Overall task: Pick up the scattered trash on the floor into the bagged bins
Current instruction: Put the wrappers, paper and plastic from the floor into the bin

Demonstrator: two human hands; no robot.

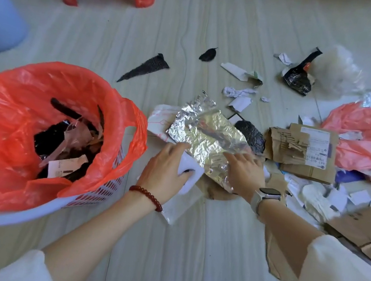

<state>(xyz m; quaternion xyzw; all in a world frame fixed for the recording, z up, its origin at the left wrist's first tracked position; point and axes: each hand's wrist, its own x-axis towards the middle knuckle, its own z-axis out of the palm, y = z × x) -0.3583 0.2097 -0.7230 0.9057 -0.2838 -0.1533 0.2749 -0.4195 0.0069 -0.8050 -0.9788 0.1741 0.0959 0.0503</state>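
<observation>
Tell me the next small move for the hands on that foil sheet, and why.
Probably gather the foil sheet and lift it left into the red-bagged bin. The left hand already grips a white piece at the foil's near edge, the right hand lies on its right side, and the bin stands open just left of them.
</observation>
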